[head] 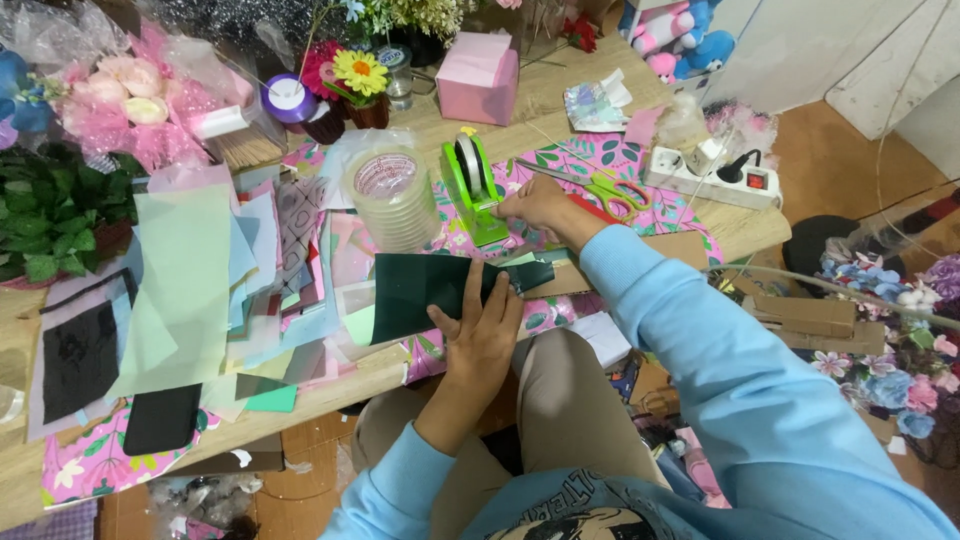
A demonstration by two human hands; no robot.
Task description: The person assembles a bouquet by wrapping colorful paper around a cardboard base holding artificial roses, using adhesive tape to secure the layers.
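**Dark green sheet pinned flat while the other hand works at the tape dispenser**

Head view. The left hand lies palm down, fingers spread, on a dark green rectangular paper sheet at the near edge of the wooden table. The flat press appears to keep the sheet from sliding or curling. The sheet rests on pink floral wrapping paper, overlapping a loose pile of pastel paper sheets to its left.

The right hand reaches forward to the bright green plastic tape dispenser, fingertips gathered at its front end. Whether they pinch a strip of tape cannot be told. The dispenser stands just beyond the sheet, within an arm's reach.

Nearby: a stack of clear tape rolls left of the dispenser, green- and red-handled scissors right of it, a white power strip further right, and a pink box behind.
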